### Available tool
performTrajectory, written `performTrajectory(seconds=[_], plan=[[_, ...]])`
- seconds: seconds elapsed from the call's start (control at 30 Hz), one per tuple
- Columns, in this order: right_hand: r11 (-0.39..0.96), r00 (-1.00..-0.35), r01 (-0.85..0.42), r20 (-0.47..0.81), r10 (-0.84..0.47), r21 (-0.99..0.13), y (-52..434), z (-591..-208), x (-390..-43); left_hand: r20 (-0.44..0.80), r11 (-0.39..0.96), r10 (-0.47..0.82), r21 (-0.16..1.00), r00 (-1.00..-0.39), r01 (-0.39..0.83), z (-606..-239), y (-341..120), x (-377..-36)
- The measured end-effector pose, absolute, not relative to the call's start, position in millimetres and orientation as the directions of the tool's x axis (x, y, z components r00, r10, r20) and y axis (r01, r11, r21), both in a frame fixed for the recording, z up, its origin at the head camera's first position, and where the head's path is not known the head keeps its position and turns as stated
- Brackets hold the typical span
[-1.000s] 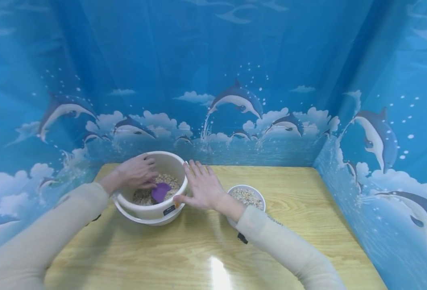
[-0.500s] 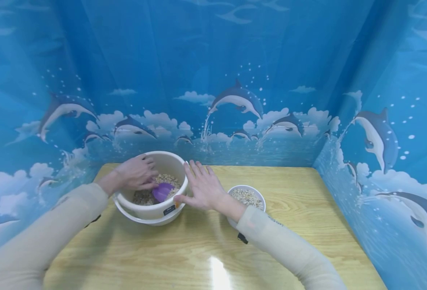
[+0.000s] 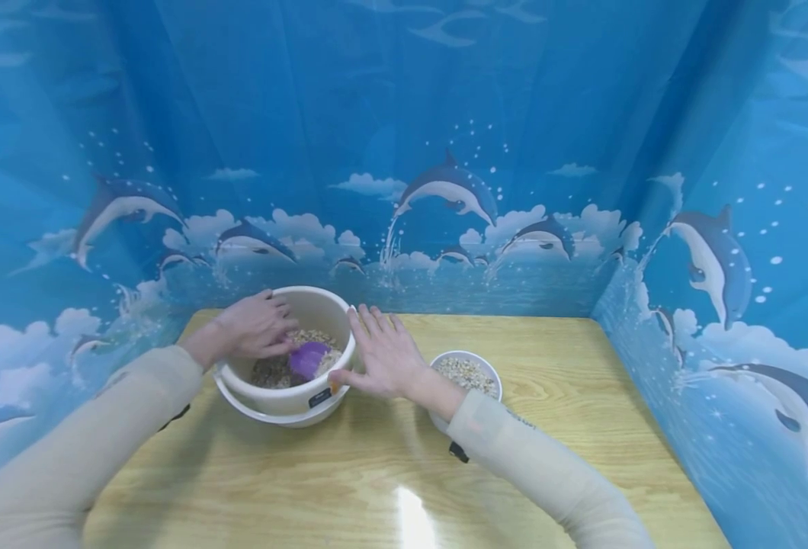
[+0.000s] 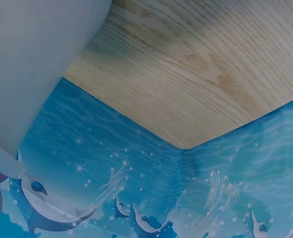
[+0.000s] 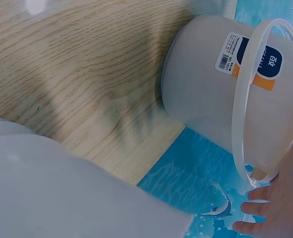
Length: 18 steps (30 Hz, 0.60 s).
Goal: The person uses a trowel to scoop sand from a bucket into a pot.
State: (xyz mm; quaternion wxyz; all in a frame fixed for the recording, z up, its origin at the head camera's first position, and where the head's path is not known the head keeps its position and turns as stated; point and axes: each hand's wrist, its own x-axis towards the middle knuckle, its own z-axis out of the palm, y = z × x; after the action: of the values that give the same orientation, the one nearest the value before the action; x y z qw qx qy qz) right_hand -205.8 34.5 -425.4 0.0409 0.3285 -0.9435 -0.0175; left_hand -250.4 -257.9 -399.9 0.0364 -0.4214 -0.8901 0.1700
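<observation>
In the head view a white bucket stands at the left of the table, with small tan and grey pebble-like grains inside. My left hand reaches into it, fingers curled at the near end of a purple scoop; the scoop's handle is hidden. My right hand rests with straight, spread fingers against the bucket's right rim. The right wrist view shows these fingers beside the bucket's labelled wall and its white carrying handle.
Right of the bucket, partly behind my right forearm, stands a white bowl of similar grains. The wooden table is enclosed at the back and sides by a blue dolphin-print curtain.
The purple scoop has turned in the bucket so its hollow shows, and it has lifted slightly with my left hand. My right hand has stayed at the rim.
</observation>
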Motion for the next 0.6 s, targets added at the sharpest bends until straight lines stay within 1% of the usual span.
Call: performTrajectory(seconds=[0.2, 0.4, 0.6], plan=[[0.786, -0.784, -0.613, 0.058, -0.618, 0.086, 33.6, -425.7, -205.8, -0.055, 0.603, 0.755, -0.333, -0.654, 0.725, -397.5, -260.5, -250.9], [0.787, -0.786, -0.611, 0.059, -0.616, 0.081, 33.8, -426.3, -206.4, -0.027, 0.606, 0.761, -0.326, -0.648, 0.725, -396.4, -263.4, -251.0], [0.787, -0.785, -0.613, 0.059, -0.617, 0.074, 33.9, -426.8, -206.6, -0.011, 0.625, 0.751, -0.309, -0.66, 0.717, -393.9, -267.1, -251.0]])
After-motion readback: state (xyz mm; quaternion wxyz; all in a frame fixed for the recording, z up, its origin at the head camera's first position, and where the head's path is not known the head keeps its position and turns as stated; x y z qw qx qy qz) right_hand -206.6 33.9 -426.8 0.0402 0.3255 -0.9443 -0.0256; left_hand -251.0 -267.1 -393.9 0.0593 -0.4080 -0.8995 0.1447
